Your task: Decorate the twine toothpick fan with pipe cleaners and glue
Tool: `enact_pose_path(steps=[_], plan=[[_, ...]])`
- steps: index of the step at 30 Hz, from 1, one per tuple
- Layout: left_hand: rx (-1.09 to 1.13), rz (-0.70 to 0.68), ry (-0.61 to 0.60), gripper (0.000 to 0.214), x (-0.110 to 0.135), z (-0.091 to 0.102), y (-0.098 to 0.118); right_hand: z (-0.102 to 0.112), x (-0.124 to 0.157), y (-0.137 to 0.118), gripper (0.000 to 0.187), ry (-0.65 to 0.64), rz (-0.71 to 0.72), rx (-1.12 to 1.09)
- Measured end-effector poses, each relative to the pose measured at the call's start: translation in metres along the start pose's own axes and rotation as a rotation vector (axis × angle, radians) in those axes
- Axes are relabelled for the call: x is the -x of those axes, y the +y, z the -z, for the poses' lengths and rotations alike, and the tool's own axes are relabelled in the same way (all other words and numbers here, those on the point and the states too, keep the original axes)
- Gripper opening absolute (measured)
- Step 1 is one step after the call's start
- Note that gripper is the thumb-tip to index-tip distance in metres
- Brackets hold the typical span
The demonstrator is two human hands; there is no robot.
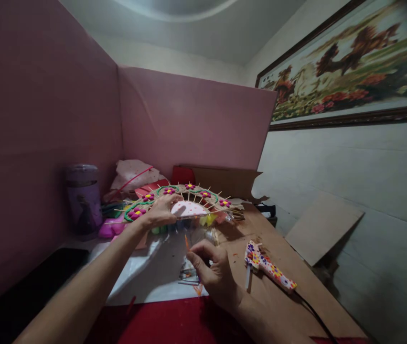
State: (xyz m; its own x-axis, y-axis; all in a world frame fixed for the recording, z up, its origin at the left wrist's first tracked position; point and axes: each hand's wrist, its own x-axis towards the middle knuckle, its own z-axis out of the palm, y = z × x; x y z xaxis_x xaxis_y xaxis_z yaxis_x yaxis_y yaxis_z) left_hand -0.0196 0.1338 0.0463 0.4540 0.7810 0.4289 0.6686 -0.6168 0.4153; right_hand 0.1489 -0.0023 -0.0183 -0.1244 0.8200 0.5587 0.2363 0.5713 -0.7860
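The flower-decorated arch (189, 187) is being held over the bench (271, 306); the grip of the left hand (162, 210) is grasping it beside the white dotted centre (191, 208). The right hand (214, 267) is pinching a thin orange piece (187, 241). A glue gun (270, 267) is lying at right.

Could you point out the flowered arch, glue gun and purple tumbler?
Beige arch with magenta flowers (180, 190): head view, on its band.
Pink flower-patterned glue gun (269, 268): head view, on the handle.
Purple cylindrical tumbler (83, 203): head view, on its side.
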Motion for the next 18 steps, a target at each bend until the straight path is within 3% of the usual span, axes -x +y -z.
enact_pose_path(steps=[5,11,14,18], plan=[[-0.171,-0.06,-0.004,0.053,-0.004,-0.013,-0.008,-0.003,-0.007,0.007,0.025,0.083,-0.17,-0.118],[-0.135,-0.137,0.006,0.041,0.003,-0.015,-0.013,0.0,-0.016,0.015,0.028,0.157,-0.312,-0.229],[-0.068,-0.195,0.087,0.031,0.008,-0.012,-0.009,0.002,-0.017,0.02,0.028,0.184,-0.315,-0.23],[-0.084,-0.129,0.266,0.019,0.016,-0.013,0.002,0.001,-0.019,0.023,0.027,0.173,-0.304,-0.258]])
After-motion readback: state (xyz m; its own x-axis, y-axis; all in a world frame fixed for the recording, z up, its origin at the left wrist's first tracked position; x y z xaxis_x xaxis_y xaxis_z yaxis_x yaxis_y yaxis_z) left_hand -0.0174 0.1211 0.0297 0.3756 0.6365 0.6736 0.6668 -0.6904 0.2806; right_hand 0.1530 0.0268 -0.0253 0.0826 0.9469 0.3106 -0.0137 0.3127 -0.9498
